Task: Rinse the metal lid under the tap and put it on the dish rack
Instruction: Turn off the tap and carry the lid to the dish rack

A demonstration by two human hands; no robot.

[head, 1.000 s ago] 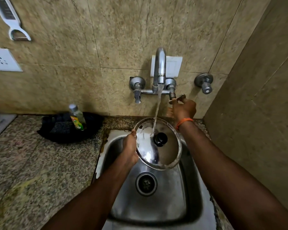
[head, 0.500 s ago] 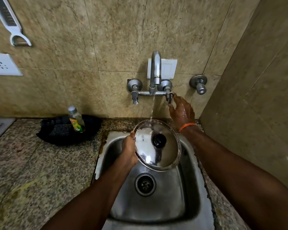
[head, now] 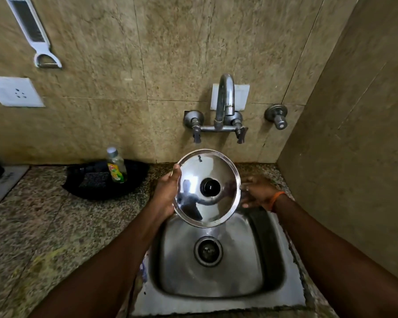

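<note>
The round metal lid (head: 193, 203) with a black knob is held tilted above the back of the steel sink (head: 239, 260), its top face toward me. My left hand (head: 167, 193) grips its left rim. My right hand (head: 256, 192), with an orange band at the wrist, has its fingertips at the lid's right rim. The tap (head: 224, 99) stands on the wall above, and no water runs from it. No dish rack is in view.
A dish soap bottle (head: 116, 165) stands in a black tray (head: 90, 189) with a scrubber on the granite counter (head: 44, 226), left of the sink. A separate valve (head: 277, 115) sticks out of the wall. The side wall stands close on the right.
My right hand left the tap handle and came down to the lid's right rim. The water stream stopped. The lid rose slightly and tilted more toward me.
</note>
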